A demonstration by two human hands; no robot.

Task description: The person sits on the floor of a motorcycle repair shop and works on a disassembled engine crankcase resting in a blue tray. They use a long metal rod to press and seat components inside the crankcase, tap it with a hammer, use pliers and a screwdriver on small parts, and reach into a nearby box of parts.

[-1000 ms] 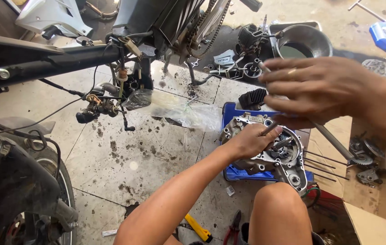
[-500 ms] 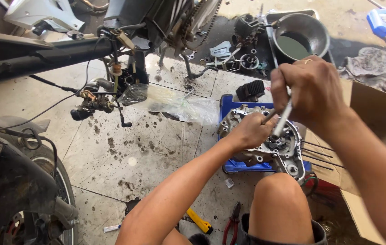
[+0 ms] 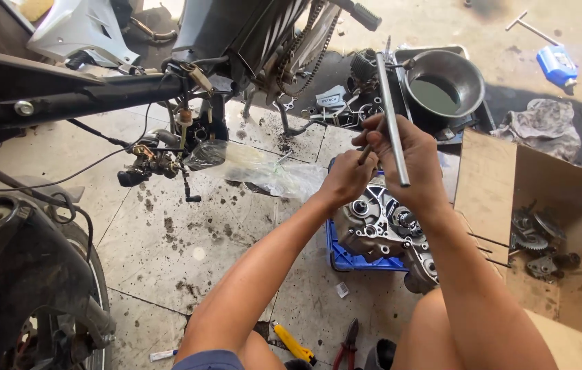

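While I am crouching over the engine case, my right hand is closing firmly round a long grey metal rod, which is standing nearly upright above the case. My left hand is pinching a thin dark pin just beside that rod; its fingers are curling tight on it. The case is sitting on a blue tray on the stained tile floor. A cardboard box holding gears is lying open to my right. A pan of dark oil is standing beyond my hands. Yellow-handled and red-handled pliers are lying near my knees.
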